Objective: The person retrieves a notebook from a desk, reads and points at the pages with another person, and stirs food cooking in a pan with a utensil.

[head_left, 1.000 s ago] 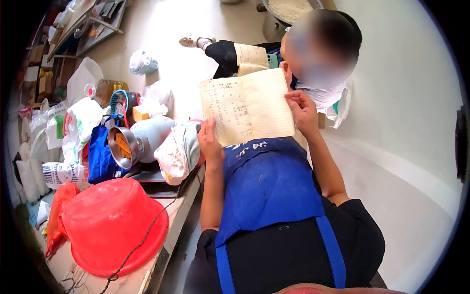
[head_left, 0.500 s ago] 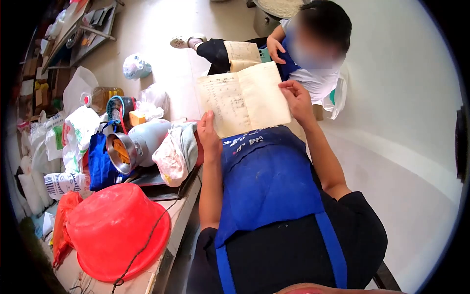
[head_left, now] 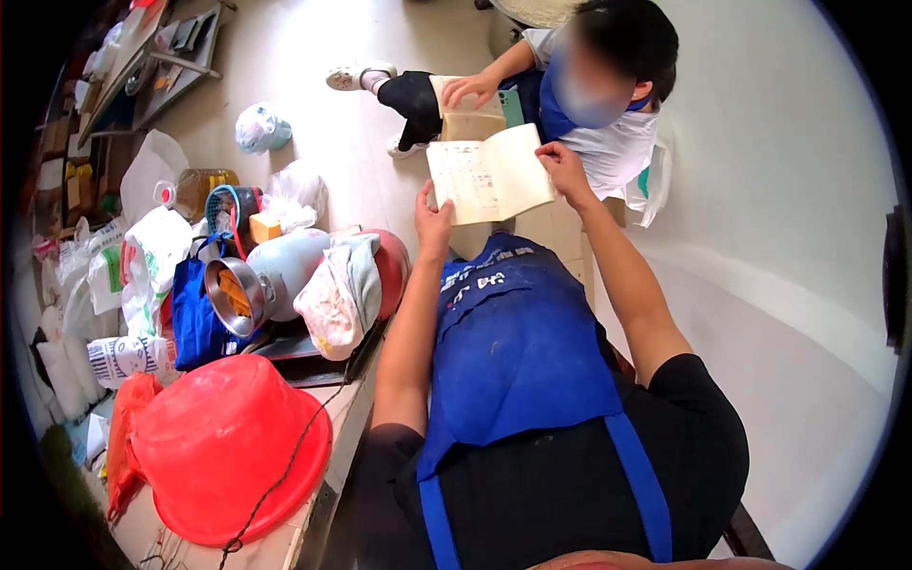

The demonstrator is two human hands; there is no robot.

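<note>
An open notebook (head_left: 489, 179) with handwriting on its left page is held out in front of me, above my blue apron (head_left: 522, 351). My left hand (head_left: 434, 218) is closed on its left edge, with the thumb over the page. At the upper right edge, my right hand (head_left: 567, 171) pinches the right page between thumb and fingers. Just beyond sits another person (head_left: 598, 152), whose hand (head_left: 472, 88) rests on a second open notebook (head_left: 465, 125) on their lap. A green phone (head_left: 511, 107) lies beside that second notebook.
To my left, a counter holds an upturned red basin (head_left: 228, 446), a metal bowl (head_left: 237, 296), a blue bag (head_left: 198, 318), cloths (head_left: 342, 294) and an oil jug (head_left: 201, 193). A tied plastic bag (head_left: 262, 129) is on the floor. A white wall (head_left: 779, 190) runs along my right.
Both my hands have moved the notebook forward, farther from my body. The other person's hand has come down onto the notebook on their lap.
</note>
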